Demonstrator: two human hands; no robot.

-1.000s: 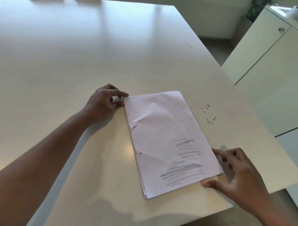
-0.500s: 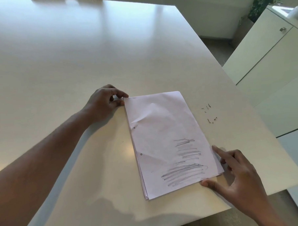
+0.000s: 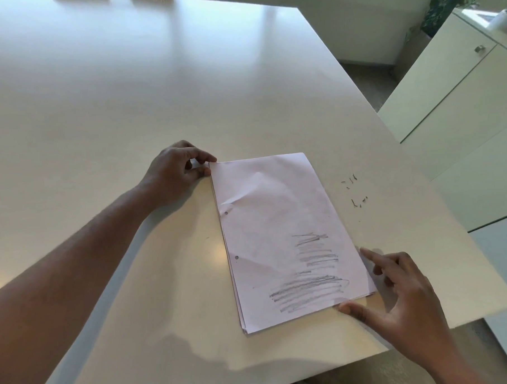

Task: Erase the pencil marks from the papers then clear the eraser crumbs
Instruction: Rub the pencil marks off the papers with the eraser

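On a pale table (image 3: 126, 95), the papers (image 3: 280, 228) run lengthwise between the hands: left hand (image 3: 177, 170) pinching the far corner, right hand (image 3: 396, 287) open, fingertips at the near corner beside the pencil marks (image 3: 311, 279).

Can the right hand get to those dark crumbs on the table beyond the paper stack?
Probably yes. The right hand rests at the paper stack's near right corner, and only bare table lies between it and the crumbs.

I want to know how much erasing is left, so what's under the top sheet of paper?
More sheets: their edges show along the left and near sides beneath the top sheet. It covers their faces, so any pencil marks on them cannot be seen.
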